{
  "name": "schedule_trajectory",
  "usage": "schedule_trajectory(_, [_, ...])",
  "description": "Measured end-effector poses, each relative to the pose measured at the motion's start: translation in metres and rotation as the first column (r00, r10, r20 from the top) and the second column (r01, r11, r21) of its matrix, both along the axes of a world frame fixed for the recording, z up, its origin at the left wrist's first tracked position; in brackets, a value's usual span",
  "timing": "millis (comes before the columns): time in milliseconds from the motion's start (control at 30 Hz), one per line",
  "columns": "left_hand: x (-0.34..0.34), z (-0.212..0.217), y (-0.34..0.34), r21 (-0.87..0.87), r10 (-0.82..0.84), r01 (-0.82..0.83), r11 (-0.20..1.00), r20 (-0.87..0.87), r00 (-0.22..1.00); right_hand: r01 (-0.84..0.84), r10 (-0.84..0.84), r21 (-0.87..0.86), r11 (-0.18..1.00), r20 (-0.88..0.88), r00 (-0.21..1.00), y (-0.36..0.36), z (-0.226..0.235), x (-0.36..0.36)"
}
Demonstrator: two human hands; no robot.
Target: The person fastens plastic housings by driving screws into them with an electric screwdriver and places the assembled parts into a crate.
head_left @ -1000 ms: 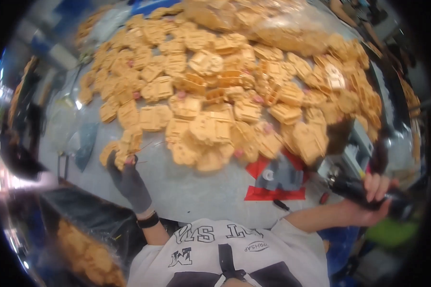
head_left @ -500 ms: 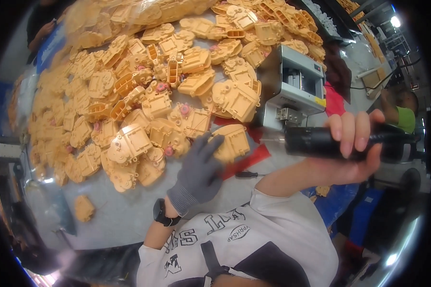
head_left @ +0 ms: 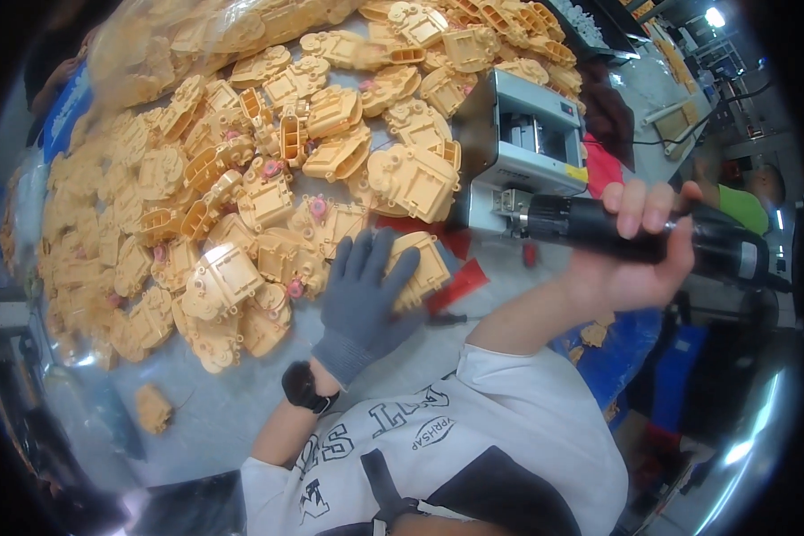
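In my bare right hand (head_left: 643,237) is a black electric screwdriver (head_left: 567,219), held level. Its tip points left and meets the small metal outlet (head_left: 513,200) at the front of a white-and-black screw feeder (head_left: 484,201); whether a screw is on the tip is too small to tell. My left hand (head_left: 362,295), in a grey glove, lies with fingers spread beside a yellow plastic housing (head_left: 422,268). The thumb reaches onto the housing's left edge, and the hand is not closed around it.
A large heap of similar yellow housings (head_left: 228,277), some with pink parts, spreads over the grey table (head_left: 241,406). Red tape (head_left: 460,286) and a small hand screwdriver (head_left: 447,319) lie by the near housing. One loose yellow piece (head_left: 153,408) sits at the left front.
My right hand has brought the electric screwdriver's tip up to the feeder's outlet. My left hand's fingers have straightened and spread beside the housing. The whole view has shifted slightly.
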State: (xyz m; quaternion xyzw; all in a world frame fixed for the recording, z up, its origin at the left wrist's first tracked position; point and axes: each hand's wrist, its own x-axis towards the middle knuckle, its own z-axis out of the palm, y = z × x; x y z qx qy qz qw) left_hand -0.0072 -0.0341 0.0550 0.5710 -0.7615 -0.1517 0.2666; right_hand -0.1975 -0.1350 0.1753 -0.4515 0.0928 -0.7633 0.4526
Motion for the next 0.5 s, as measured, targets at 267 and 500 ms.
schedule_trajectory(267, [-0.003,-0.032,0.04,-0.103,0.107,-0.14,0.985,-0.274,0.956,0.419,-0.36,0.062,0.906,-0.412,0.837,-0.001,-0.021,0.004])
schedule_trajectory(500, [0.005,-0.041,0.039,-0.046,0.106,-0.129,0.991,-0.342,0.934,0.41,-0.218,0.255,0.876,-0.55,0.806,0.0,-0.044,0.006])
